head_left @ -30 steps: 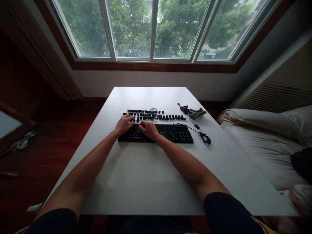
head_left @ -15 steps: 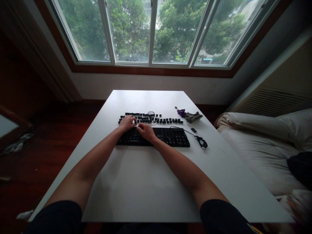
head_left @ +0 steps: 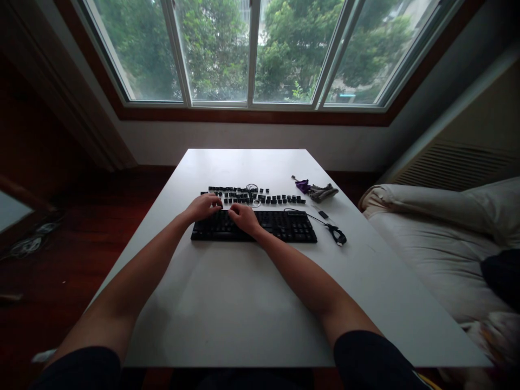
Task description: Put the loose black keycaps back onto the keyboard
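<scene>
A black keyboard (head_left: 284,226) lies across the middle of the white table (head_left: 244,303). Just behind it sit rows of loose black keycaps (head_left: 260,196) and a thin wire loop (head_left: 252,188). My left hand (head_left: 203,207) hovers at the keyboard's far left corner, fingers curled, tips close to the nearest keycaps. My right hand (head_left: 244,216) rests on the keyboard's left half with its fingers bent down and pressed together. What either hand's fingertips hold is too small to make out.
A purple item (head_left: 303,186) and a grey bundle (head_left: 323,191) lie behind the keyboard's right end. The keyboard's black cable and plug (head_left: 337,235) trail to its right. A bed with pale bedding (head_left: 439,238) borders the table's right side. A window wall stands beyond the far edge.
My left hand drew back slightly from the keycap rows toward the keyboard's corner. My right hand stayed on the keyboard. The view shifted a little.
</scene>
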Motion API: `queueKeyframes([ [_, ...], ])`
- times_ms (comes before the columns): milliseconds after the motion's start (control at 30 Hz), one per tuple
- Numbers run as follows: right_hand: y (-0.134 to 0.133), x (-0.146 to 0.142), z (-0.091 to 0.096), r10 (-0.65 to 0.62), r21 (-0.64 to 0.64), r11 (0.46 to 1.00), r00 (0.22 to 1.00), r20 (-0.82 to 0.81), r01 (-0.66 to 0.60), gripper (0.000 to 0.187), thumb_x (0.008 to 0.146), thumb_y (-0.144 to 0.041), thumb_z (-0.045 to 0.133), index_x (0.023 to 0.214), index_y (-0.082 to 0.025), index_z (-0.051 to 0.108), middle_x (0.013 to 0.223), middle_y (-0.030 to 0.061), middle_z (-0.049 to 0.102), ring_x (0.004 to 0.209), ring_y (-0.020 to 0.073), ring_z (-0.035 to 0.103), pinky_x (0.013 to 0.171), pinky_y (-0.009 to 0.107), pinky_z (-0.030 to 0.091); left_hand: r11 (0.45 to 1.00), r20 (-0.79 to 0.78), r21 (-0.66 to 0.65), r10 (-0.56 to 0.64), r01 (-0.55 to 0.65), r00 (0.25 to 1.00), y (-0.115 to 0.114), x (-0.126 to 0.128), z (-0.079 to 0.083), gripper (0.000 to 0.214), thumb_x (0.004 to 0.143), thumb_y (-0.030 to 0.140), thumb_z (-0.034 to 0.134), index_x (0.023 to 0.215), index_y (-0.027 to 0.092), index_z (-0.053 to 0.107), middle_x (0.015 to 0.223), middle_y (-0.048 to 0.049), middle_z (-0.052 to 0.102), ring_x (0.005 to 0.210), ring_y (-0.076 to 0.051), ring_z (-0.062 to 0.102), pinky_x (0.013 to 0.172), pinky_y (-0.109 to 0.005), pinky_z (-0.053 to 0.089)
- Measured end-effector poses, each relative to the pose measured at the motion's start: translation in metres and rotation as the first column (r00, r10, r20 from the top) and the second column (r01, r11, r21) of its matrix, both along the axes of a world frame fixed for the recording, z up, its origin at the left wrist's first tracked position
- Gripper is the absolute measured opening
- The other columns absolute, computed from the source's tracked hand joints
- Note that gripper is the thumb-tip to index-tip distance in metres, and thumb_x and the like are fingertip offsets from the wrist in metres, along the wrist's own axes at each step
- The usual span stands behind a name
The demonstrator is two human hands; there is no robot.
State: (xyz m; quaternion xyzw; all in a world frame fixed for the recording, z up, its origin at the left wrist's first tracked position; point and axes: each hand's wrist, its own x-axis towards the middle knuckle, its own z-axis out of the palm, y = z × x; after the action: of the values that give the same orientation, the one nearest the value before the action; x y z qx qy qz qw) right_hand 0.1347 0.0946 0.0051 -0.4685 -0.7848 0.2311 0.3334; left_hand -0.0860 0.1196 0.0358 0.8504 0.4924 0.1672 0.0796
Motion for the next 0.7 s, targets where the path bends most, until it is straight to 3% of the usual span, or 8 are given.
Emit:
queueKeyframes([
  [100, 0.001, -0.001, -0.003, -0.002, 0.007, 1.000, 1.000, -0.011, 0.002, 0.020, 0.089, -0.032, 0.053, 0.081, -0.020, 0.066, 0.074, -0.0002, 0.065, 0.069, 0.0144, 0.055, 0.068, 0.023, 0.037, 0.982, 0.033, -0.143, -0.118, 0.122, 0.992, -0.016, -0.010, 0.006, 0.023, 0.086, 0.037, 0.061, 0.101, 0.026, 0.075, 0.091, -0.0018, 0.069, 0.078, -0.017, 0.061, 0.074, -0.029, 0.046],
  [233, 0.002, -0.001, -0.007, 0.000, 0.031, 1.000, 0.998, -0.057, 0.002, 0.019, 0.088, -0.032, 0.056, 0.077, -0.020, 0.065, 0.070, -0.0012, 0.063, 0.067, 0.0138, 0.054, 0.066, 0.023, 0.035, 0.958, 0.033, -0.235, -0.159, 0.163, 0.987, -0.032, -0.009, 0.005, 0.027, 0.086, 0.039, 0.060, 0.103, 0.024, 0.075, 0.092, -0.0018, 0.071, 0.078, -0.017, 0.062, 0.072, -0.026, 0.045],
  [700, 0.002, -0.002, -0.011, 0.013, 0.042, 0.999, 0.997, -0.080, -0.010, 0.019, 0.087, -0.033, 0.058, 0.075, -0.021, 0.066, 0.069, -0.0012, 0.062, 0.066, 0.0141, 0.053, 0.065, 0.025, 0.035, 0.986, -0.091, -0.058, -0.160, 0.155, 0.983, -0.051, 0.004, 0.003, 0.023, 0.088, 0.035, 0.060, 0.102, 0.027, 0.076, 0.097, -0.0032, 0.071, 0.085, -0.019, 0.065, 0.076, -0.029, 0.045],
])
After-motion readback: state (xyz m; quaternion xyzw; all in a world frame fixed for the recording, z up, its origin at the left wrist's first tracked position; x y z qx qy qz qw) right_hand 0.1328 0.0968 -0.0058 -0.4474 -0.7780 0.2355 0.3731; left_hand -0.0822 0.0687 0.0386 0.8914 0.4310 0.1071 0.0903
